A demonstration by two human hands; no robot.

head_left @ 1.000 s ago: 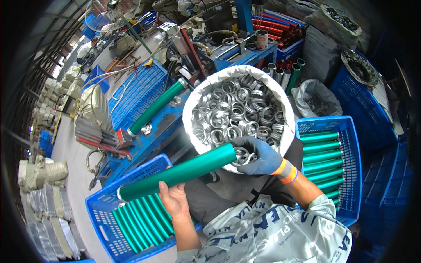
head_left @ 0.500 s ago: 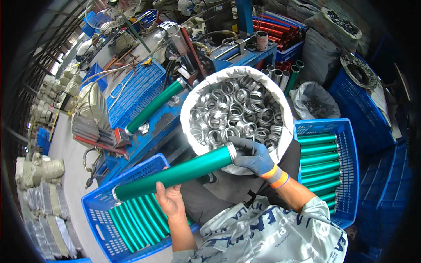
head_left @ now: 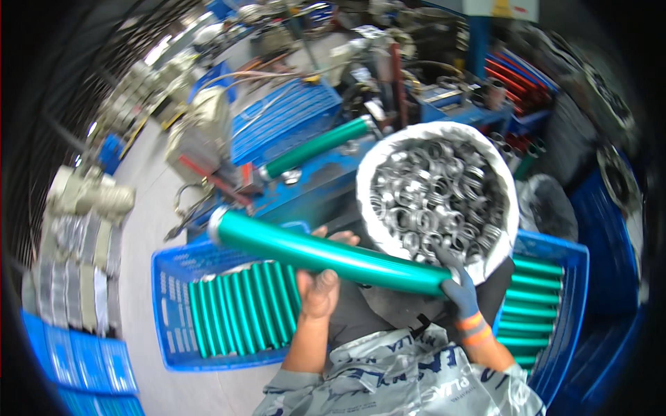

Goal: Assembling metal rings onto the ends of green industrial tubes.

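Observation:
A long shiny green metal tube [head_left: 333, 255] lies slantwise across my lap, its left end farther away than its right. My bare left hand [head_left: 319, 288] supports its middle from beneath, thumb on the near side and fingertips showing past the far side. At the right end, my right hand [head_left: 460, 291] in a dark glove with an orange-striped cuff grips the tube. A silvery ring caps the left end; the right end is mostly hidden by the glove. Just beyond the right hand stands a white-lined round container [head_left: 368, 201] full of loose metal rings [head_left: 433, 194].
Blue crates of green tubes stand at left [head_left: 161, 312] and right [head_left: 581, 291]. Another green tube [head_left: 316, 149] rests on the blue bench [head_left: 305, 191] ahead. A blue slatted crate [head_left: 284, 114] lies behind it. Wrapped stacks [head_left: 76, 277] line the far left.
The tube's left end has swung up and away while its right end came down nearer me, both hands moving with it. My view has turned left, so the surroundings appear shifted right.

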